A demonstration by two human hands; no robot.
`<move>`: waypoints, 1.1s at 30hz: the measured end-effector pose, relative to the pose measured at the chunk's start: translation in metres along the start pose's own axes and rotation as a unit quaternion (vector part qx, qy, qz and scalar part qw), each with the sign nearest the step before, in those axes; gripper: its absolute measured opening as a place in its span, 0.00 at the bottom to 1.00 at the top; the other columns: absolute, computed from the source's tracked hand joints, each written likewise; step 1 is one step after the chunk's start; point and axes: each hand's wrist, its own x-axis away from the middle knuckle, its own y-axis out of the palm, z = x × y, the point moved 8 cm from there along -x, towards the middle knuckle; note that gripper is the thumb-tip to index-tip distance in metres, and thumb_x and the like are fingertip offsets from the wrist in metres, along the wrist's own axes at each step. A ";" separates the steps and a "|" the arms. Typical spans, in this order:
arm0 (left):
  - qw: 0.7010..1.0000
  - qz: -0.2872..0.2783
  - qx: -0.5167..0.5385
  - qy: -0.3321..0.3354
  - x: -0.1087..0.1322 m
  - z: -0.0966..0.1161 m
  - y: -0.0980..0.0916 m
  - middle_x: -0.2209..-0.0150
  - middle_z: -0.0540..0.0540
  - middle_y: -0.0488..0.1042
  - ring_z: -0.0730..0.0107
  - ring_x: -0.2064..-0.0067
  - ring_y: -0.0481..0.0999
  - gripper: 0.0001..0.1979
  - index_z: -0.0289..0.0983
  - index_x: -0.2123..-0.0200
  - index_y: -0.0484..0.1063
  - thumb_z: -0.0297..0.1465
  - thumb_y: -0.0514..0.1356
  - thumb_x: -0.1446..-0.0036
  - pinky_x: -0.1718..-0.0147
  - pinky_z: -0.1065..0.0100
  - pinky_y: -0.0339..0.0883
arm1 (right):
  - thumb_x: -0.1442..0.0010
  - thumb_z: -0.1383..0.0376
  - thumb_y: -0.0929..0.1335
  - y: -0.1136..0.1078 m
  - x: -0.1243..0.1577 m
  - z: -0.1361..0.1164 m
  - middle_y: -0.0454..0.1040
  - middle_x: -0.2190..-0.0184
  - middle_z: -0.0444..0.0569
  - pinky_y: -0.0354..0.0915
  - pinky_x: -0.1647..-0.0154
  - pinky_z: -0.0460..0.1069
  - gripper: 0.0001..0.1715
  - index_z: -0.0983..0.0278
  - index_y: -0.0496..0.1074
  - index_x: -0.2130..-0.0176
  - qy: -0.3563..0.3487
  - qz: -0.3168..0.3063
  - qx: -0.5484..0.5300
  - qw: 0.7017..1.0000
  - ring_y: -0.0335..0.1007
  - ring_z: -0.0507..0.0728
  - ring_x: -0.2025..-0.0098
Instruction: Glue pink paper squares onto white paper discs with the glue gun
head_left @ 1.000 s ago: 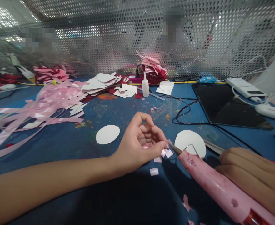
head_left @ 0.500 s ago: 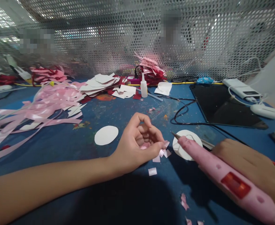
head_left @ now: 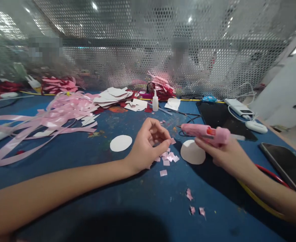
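Observation:
My left hand (head_left: 148,144) rests on the blue table (head_left: 62,161), its fingers curled in a pinch around a small pink ribbon piece (head_left: 172,141). Several more small pink ribbon squares (head_left: 168,158) lie just to its right. My right hand (head_left: 223,153) grips a pink glue gun (head_left: 205,131), held level with its nozzle pointing left, above a white paper disc (head_left: 192,153). A second white disc (head_left: 121,143) lies to the left of my left hand.
Long pink ribbon strips (head_left: 49,114) sprawl at the left. White paper cut-outs (head_left: 115,94) and a small glue bottle (head_left: 155,101) sit at the back by a perforated metal screen. A black tablet (head_left: 218,117), power bank (head_left: 238,107) and phone (head_left: 286,164) lie at the right.
My right hand has lifted the glue gun off the table area and swung it up and away to level. The view has pulled back; my left hand keeps its pinch.

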 end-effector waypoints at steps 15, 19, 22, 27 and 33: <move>0.990 -0.053 0.063 -0.117 0.051 0.006 0.034 0.74 0.55 0.71 0.76 0.72 0.73 0.20 0.39 0.67 0.53 0.25 0.64 0.54 0.70 0.71 0.64 | 0.46 0.59 0.67 -0.020 0.052 -0.012 0.67 0.67 0.46 0.61 0.67 0.49 0.12 0.61 0.65 0.63 -0.084 0.224 0.069 0.968 0.62 0.53 0.68; 0.983 -0.083 0.090 -0.133 0.053 0.001 0.053 0.74 0.55 0.71 0.77 0.73 0.72 0.21 0.39 0.67 0.52 0.25 0.65 0.55 0.72 0.73 0.63 | 0.42 0.64 0.65 0.002 0.080 -0.027 0.68 0.71 0.44 0.61 0.68 0.47 0.02 0.61 0.66 0.66 -0.154 0.067 0.067 0.984 0.63 0.51 0.70; 0.979 -0.101 0.106 -0.145 0.054 -0.004 0.064 0.74 0.55 0.71 0.78 0.75 0.71 0.22 0.39 0.66 0.51 0.24 0.65 0.56 0.73 0.73 0.64 | 0.42 0.65 0.65 0.010 0.085 -0.026 0.71 0.71 0.44 0.62 0.69 0.46 0.03 0.61 0.68 0.65 -0.150 0.015 0.066 0.986 0.65 0.51 0.70; 0.977 -0.110 0.099 -0.153 0.054 -0.010 0.066 0.74 0.55 0.71 0.79 0.75 0.70 0.21 0.39 0.66 0.51 0.23 0.64 0.55 0.73 0.74 0.66 | 0.43 0.64 0.65 0.021 0.081 -0.022 0.75 0.69 0.45 0.65 0.67 0.47 0.06 0.61 0.73 0.66 -0.129 -0.068 0.065 0.987 0.70 0.52 0.68; 0.975 -0.127 0.094 -0.156 0.056 -0.015 0.067 0.74 0.54 0.71 0.78 0.76 0.72 0.21 0.39 0.67 0.52 0.24 0.64 0.55 0.74 0.73 0.66 | 0.43 0.62 0.66 0.020 0.084 -0.027 0.77 0.69 0.45 0.65 0.68 0.47 0.07 0.59 0.75 0.65 -0.133 -0.069 0.072 0.986 0.71 0.52 0.68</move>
